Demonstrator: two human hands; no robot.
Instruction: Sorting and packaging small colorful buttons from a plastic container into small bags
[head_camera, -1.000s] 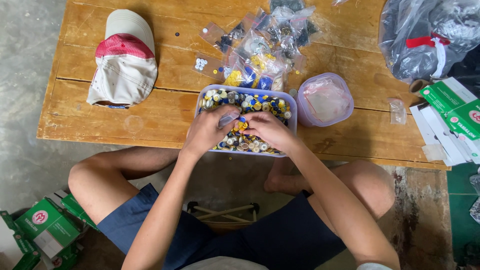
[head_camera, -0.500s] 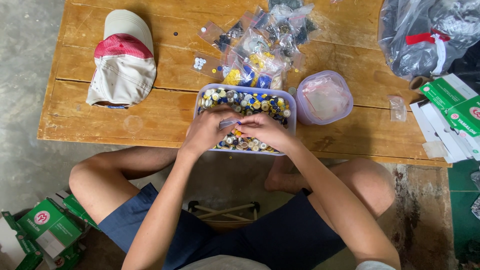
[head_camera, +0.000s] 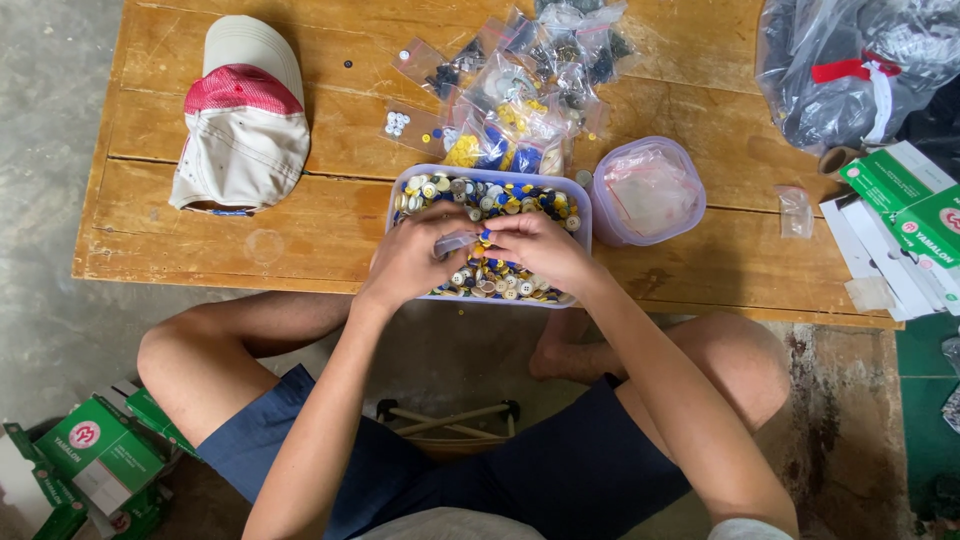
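Below the knees is a grey concrete floor with green boxes (head_camera: 85, 455), and then comes a worn wooden table (head_camera: 210, 235). At its near edge stands a tub (head_camera: 570, 200) of buttons, long axis left to right. Above it the left hand (head_camera: 415, 255) and right hand (head_camera: 535, 250) pinch together on a small clear bag (head_camera: 456, 241); beyond lie more bags (head_camera: 520, 80) and a cap (head_camera: 245, 120).

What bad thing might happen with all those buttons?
The tub of buttons sits at the table's near edge, so a nudge from the left hand or right hand might tip it onto the floor. Loose buttons beside the bags may roll off.
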